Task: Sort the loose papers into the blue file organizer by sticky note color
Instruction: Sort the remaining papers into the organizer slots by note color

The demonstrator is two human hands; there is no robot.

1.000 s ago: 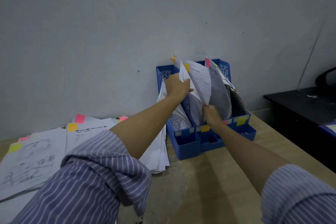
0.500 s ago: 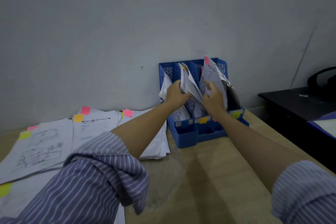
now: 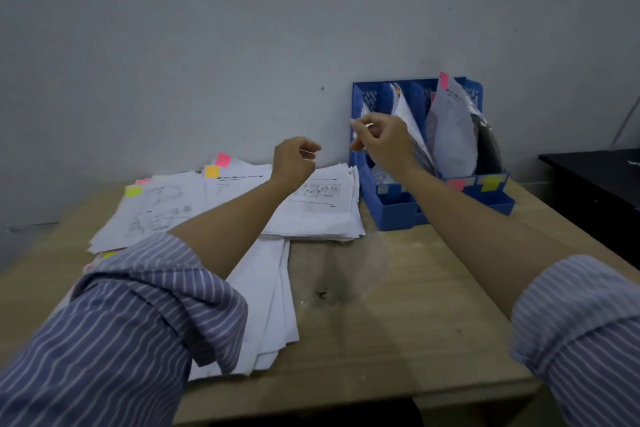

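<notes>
The blue file organizer (image 3: 393, 218) stands against the wall at the back right of the table, with pink and yellow labels on its front. Sheets stand in its slots, and one sheet (image 3: 450, 135) has a pink sticky note on top. Loose papers (image 3: 318, 204) lie spread to its left, tagged with pink (image 3: 223, 159), orange (image 3: 212, 172) and yellow-green (image 3: 133, 191) sticky notes. My left hand (image 3: 294, 159) hovers over the pile, fingers loosely curled and holding nothing. My right hand (image 3: 384, 142) hangs in front of the organizer's left slots, fingers loosely curled, with nothing plainly held.
The wooden table (image 3: 381, 305) has a dark stain near its middle, in front of the organizer. More sheets (image 3: 266, 305) reach toward the near edge under my left arm. A black desk (image 3: 595, 184) stands to the right, and a grey wall lies close behind.
Both hands have let go of the sheets in the organizer and drawn back. My left hand moved left over the loose pile. The view has tilted down and shifted left.
</notes>
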